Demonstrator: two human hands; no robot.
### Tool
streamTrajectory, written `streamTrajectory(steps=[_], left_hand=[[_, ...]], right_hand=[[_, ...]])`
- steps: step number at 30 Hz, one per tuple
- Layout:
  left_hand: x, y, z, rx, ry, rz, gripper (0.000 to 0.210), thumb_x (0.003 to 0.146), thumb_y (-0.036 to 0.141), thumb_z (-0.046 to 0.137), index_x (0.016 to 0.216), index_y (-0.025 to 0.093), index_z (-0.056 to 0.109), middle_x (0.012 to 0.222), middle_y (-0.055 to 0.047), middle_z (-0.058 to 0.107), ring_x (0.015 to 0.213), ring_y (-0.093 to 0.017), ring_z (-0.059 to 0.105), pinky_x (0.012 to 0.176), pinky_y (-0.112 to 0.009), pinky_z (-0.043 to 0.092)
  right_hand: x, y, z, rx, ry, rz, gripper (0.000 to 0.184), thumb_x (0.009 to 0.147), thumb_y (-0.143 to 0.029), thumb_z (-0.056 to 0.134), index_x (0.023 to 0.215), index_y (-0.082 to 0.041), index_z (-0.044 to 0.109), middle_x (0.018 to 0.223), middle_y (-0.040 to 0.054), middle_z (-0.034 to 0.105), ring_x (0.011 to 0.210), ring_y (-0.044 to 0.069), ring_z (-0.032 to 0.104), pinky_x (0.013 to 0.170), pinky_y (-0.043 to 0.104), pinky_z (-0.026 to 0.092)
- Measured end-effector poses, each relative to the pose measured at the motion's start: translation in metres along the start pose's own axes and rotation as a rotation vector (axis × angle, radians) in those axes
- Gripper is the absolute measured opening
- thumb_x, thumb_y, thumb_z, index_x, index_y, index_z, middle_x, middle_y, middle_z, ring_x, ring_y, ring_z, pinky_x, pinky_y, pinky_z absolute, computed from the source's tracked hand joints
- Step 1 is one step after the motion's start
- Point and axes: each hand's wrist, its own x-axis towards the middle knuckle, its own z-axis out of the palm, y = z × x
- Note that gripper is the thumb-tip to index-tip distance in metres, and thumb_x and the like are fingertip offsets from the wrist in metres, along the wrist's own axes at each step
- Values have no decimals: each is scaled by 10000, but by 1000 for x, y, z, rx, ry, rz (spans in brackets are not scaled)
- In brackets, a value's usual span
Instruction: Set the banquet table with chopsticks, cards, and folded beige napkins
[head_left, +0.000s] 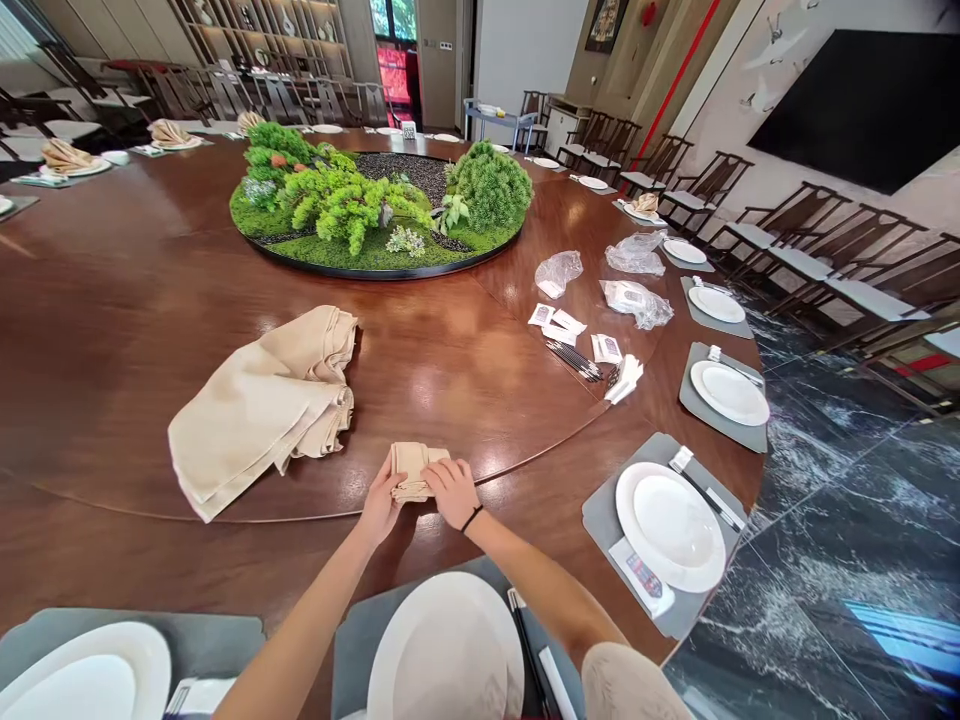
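A beige cloth napkin (411, 468), folded into a small pleated bundle, is between my two hands over the wooden table. My left hand (382, 502) grips its left end, with the fingers closed round the edge. The fingers of my right hand (453, 490) press on the right end of the bundle; a dark band circles that wrist. Left of my hands lies a loose pile of unfolded beige napkins (262, 405). Just below my forearms, a white plate (448, 655) rests on a grey placemat (352, 640).
A round miniature garden (382, 200) fills the table's centre. To the right are plastic bags (636, 302), paper packets (562, 328), black chopsticks (576, 361) and white wrapped items (624, 380). Place settings with plates (670, 525) line the rim. Chairs (817, 265) stand along the wall.
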Motion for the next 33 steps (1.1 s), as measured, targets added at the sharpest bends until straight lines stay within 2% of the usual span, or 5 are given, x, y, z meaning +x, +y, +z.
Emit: streamTrajectory(steps=[9,13,16,24,33], left_hand=[[48,-15,-36,644,-134,-168,943,562,95,662,1439,194,332,1164,-110,639,1006,-271,620,861,-397,482],[42,-17,-38,1489,40,228,718,627,155,660,1320,199,478,1288,-150,525,1219,-349,443,988,-501,339],[35,-18,-34,1858,-254,412,317,745,159,554,1028,253,661,1250,-105,556,1234,-318,400,1021,-493,264],[56,-12,13,2111,-114,198,492,819,507,488,1077,115,633,1049,-210,661,1140,-370,498,960,-483,340],[63,6,5,2103,-124,50,276,794,248,540,1019,127,646,986,-182,692,914,-279,670,773,-332,500]], right_hand=[[11,83,46,278,-407,-299,269,898,-133,489,906,-302,698,1051,-29,701,1127,129,528,1044,342,239],[7,91,56,362,-452,-240,329,834,-80,499,973,-304,696,1112,-19,689,1083,125,567,1047,322,250],[5,94,58,412,-441,-168,383,795,-47,505,1010,-305,691,1116,-17,692,1068,126,586,1051,319,248],[10,93,65,421,-366,17,296,864,-84,500,959,-272,707,970,-6,727,961,143,622,1000,309,271],[30,67,78,221,-401,183,247,968,-355,473,929,-224,678,967,26,703,948,164,554,894,336,239]])
